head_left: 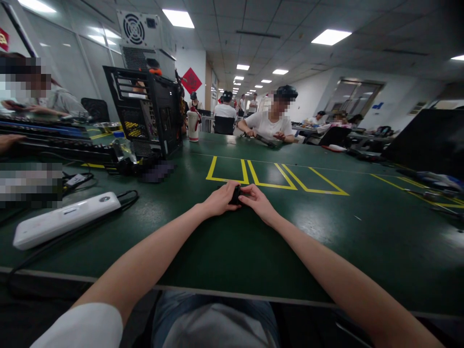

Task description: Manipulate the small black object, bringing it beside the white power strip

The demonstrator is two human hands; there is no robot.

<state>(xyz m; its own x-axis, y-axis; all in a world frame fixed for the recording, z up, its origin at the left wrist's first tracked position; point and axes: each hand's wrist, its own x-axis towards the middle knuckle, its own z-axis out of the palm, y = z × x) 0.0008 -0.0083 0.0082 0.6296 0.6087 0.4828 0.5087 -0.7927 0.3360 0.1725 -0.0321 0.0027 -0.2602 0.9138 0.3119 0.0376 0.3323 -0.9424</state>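
A small black object [236, 195] sits between my two hands, low over the green tabletop [232, 251]; its kind cannot be made out. My left hand [222, 199] is wrapped round it from the left and hides much of it. From the right, the fingertips of my right hand [255, 200] pinch at its side. Just beyond my hands, yellow tape outlines [270, 185] mark the table.
A white power strip [67, 220] with a black cable lies at the left. Behind it stands an open black computer case [145, 113], with a lidded cup [193, 125] beside it. Across the table sits a person [271, 121]. A black panel [427, 140] rises at the right.
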